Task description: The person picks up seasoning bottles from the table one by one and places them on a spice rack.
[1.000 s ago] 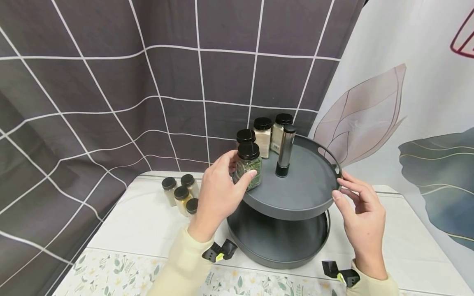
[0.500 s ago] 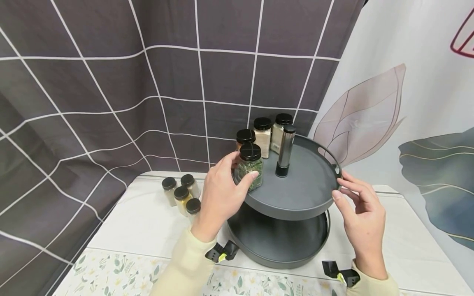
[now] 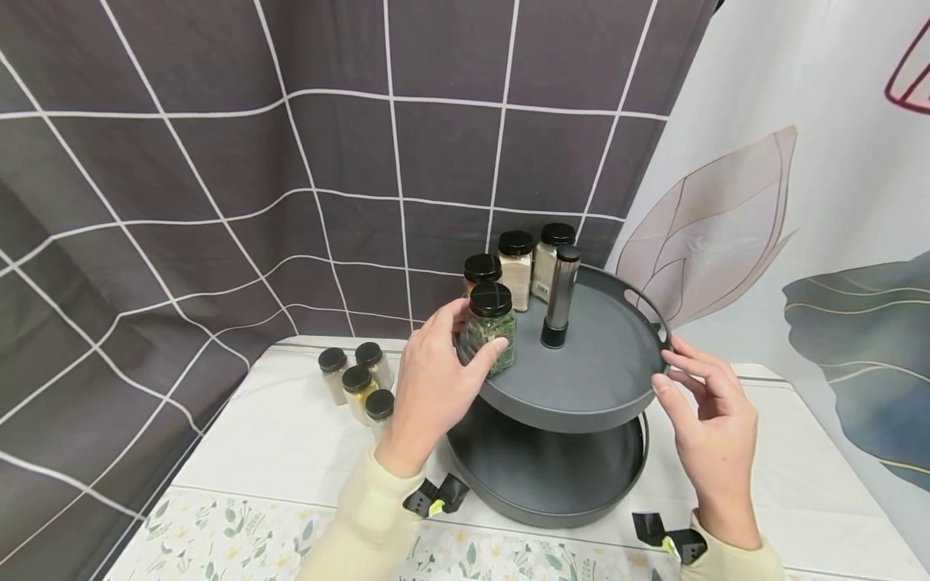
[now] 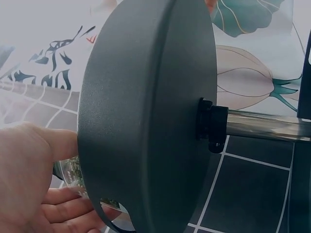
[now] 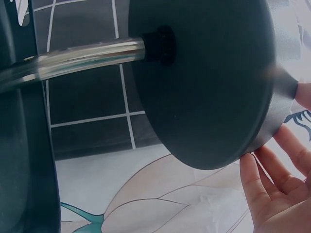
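Note:
My left hand [image 3: 433, 379] holds a square glass jar of green dried herbs [image 3: 496, 328] with a black lid, upright at the left side of the upper grey round tray [image 3: 603, 355]. In the left wrist view the tray wall hides most of that jar. Thumb and fingers of my right hand [image 3: 715, 428] pinch the upper tray's rim on the right; the right wrist view shows several fingertips against its wall. Behind the herb jar stand an orange-brown spice jar [image 3: 479, 284] and two pale-filled jars, one of them a cream-coloured jar [image 3: 516, 274].
A metal post [image 3: 559, 303] with black ends rises from the upper tray. Below is the lower round tray [image 3: 552, 504]. Several black-lidded jars, one yellow-filled jar [image 3: 358, 397] among them, stand on the white tabletop [image 3: 269, 428] at left. A grey tiled curtain [image 3: 450, 153] hangs behind.
The left hand and the herb jar have shifted slightly to the right, showing more of the orange-brown jar behind. Over the last half second little differs. The right hand stays at the rim.

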Tool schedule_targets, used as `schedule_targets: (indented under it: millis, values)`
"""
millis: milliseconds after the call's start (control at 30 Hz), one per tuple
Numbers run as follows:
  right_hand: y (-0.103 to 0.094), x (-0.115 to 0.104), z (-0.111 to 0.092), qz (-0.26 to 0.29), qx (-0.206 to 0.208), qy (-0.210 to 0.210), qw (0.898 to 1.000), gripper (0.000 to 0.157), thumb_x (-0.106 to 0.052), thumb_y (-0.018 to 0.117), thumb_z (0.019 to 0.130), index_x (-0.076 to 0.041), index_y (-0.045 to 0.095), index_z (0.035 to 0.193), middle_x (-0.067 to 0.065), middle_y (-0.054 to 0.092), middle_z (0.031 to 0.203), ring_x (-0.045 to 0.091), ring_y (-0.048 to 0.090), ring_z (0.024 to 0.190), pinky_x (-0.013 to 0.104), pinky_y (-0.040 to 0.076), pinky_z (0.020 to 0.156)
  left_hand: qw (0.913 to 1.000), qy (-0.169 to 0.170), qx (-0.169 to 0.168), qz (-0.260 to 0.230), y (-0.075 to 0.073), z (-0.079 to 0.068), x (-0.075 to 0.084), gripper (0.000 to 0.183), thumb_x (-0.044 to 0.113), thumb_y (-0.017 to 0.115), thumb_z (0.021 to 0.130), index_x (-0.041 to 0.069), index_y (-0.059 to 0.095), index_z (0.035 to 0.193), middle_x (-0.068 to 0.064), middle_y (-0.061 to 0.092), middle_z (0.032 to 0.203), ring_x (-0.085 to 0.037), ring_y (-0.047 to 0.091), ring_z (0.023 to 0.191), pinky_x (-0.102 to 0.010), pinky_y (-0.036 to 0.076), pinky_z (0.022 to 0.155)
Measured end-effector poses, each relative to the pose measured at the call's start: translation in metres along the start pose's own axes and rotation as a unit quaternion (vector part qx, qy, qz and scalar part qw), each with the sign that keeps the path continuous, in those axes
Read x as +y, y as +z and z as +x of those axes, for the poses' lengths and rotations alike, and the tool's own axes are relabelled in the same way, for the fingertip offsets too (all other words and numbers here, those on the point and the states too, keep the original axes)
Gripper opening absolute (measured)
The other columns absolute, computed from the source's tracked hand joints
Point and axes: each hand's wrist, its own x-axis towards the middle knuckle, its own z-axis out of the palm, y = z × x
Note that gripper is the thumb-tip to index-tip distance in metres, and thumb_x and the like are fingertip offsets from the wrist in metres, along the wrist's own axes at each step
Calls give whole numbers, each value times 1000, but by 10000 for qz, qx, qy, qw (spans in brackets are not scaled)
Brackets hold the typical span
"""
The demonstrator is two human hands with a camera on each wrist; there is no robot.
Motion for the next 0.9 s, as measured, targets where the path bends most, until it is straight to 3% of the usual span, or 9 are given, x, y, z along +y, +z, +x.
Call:
schedule_targets:
  millis: [333,667,900]
  values:
    - [0,0,0,-5,3,-5,10000,28,15,66,85,16,66,113,24,62,127,25,58,123,22,49,97,9995,-127,-99,-262,-3,-3,-4,65,34,82,85,6,56,137,-3,67,117,-17,63,107,-40,50,94]
    - [0,-2,-1,-159,-9,-1,9999,28,15,66,85,16,66,114,20,63,127,24,58,122,21,49,97,9986,-247,226,-419,-15,-8,-12,67,35,84,82,8,56,137,1,69,119,-13,65,108,-40,51,91]
    - [1,-2,0,-190,33,-61,9998,26,14,66,86,15,67,112,19,64,126,24,58,121,20,49,96,9969,-589,395,-353,-26,-14,-31,69,35,85,82,8,56,138,1,70,119,-16,65,109,-39,50,96]
